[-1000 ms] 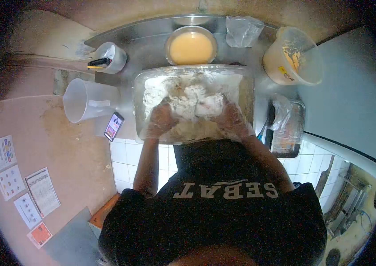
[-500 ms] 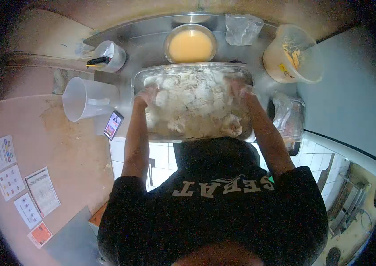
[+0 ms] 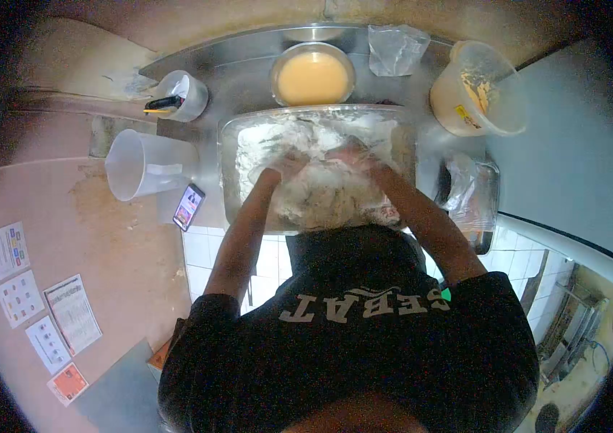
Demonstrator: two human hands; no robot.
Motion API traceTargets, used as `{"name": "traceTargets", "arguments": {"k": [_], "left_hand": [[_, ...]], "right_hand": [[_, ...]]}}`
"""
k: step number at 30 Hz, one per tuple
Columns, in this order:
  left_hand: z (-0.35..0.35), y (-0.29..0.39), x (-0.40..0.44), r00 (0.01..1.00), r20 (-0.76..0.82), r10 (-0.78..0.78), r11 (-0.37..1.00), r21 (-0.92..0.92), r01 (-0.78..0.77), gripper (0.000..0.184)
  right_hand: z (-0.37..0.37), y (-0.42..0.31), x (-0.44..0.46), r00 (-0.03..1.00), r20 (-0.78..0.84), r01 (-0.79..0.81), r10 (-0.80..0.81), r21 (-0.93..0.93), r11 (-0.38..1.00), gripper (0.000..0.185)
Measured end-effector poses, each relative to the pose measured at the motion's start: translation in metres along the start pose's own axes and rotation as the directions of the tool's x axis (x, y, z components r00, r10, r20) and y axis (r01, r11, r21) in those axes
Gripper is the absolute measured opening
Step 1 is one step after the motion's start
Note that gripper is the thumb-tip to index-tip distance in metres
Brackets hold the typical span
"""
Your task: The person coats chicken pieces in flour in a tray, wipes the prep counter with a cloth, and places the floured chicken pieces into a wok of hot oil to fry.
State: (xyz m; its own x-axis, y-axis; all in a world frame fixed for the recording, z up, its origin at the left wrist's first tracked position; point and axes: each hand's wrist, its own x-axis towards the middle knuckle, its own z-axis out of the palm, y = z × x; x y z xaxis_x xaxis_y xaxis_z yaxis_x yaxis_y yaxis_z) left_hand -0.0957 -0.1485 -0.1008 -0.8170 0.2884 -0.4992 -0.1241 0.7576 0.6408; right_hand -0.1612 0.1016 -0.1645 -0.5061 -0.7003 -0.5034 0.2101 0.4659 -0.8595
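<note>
A clear rectangular tub (image 3: 407, 155) holds white flour (image 3: 263, 133) and floured lumps. My left hand (image 3: 290, 164) is in the flour left of the tub's middle, in a thin clear glove. My right hand (image 3: 353, 154), gloved the same way, is in the flour a little to the right, close to the left one. Flour and blur hide the fingertips of both hands, so what they touch there cannot be made out. A reddish floured piece (image 3: 386, 213) lies near the tub's front right corner, beside my right forearm.
Behind the tub stands a bowl of orange-yellow liquid (image 3: 312, 78), with a plastic bag (image 3: 397, 50) beside it. A large bucket (image 3: 465, 101) and a bagged tray (image 3: 469, 187) are at right. On the left are a jug (image 3: 133, 166), a small container (image 3: 192, 97) and a phone (image 3: 189, 207).
From the tub's front part, both hands went out to its left and right sides, then came inward to the middle. The flour and lumps have shifted.
</note>
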Motion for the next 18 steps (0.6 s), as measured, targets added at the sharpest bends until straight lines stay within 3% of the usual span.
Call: {"name": "traceTargets", "arguments": {"k": [1, 3, 4, 6, 7, 9, 11, 14, 18], "left_hand": [[-0.006, 0.004, -0.005, 0.999, -0.026, 0.043, 0.993, 0.108, -0.04, 0.046], [-0.023, 0.025, -0.023, 0.996, -0.038, 0.086, 0.953, 0.295, -0.071, 0.046], [-0.04, 0.055, -0.038, 0.998, -0.012, 0.066, 0.929, 0.366, -0.057, 0.044], [-0.067, 0.106, -0.063, 0.998, 0.06, 0.0, 0.82, 0.571, -0.035, 0.039], [-0.076, 0.111, -0.068, 0.998, 0.06, -0.002, 0.822, 0.568, -0.032, 0.039], [-0.091, 0.109, -0.073, 0.952, 0.096, 0.292, 0.864, 0.4, -0.306, 0.034], [-0.093, 0.083, -0.059, 0.958, -0.031, 0.286, 0.933, 0.235, -0.272, 0.032], [-0.092, 0.029, -0.065, 0.983, -0.091, 0.16, 0.98, 0.137, -0.147, 0.033], [-0.046, -0.026, -0.112, 0.992, 0.129, 0.013, 0.928, 0.368, -0.06, 0.038]], "right_hand": [[-0.024, -0.024, 0.0, 0.955, 0.14, -0.257, 0.261, -0.051, 0.965, 0.058], [-0.038, -0.076, -0.036, 0.821, 0.262, -0.488, 0.507, -0.138, 0.862, 0.057], [-0.018, -0.109, -0.078, 0.959, 0.11, -0.261, 0.262, -0.019, 0.965, 0.058], [-0.015, -0.13, -0.107, 0.998, -0.066, 0.0, 0.003, 0.056, 0.998, 0.06], [-0.024, -0.128, -0.107, 0.99, -0.137, 0.033, -0.025, 0.052, 0.998, 0.059], [-0.049, -0.107, -0.104, 0.964, -0.267, 0.024, -0.01, 0.048, 0.999, 0.057], [-0.062, -0.082, -0.107, 0.934, -0.357, -0.022, 0.018, -0.007, 1.0, 0.055], [-0.048, -0.036, -0.127, 0.933, -0.359, -0.086, 0.004, -0.213, 0.973, 0.052], [0.009, 0.014, -0.17, 0.995, -0.082, -0.089, 0.064, -0.369, 0.925, 0.048]]}}
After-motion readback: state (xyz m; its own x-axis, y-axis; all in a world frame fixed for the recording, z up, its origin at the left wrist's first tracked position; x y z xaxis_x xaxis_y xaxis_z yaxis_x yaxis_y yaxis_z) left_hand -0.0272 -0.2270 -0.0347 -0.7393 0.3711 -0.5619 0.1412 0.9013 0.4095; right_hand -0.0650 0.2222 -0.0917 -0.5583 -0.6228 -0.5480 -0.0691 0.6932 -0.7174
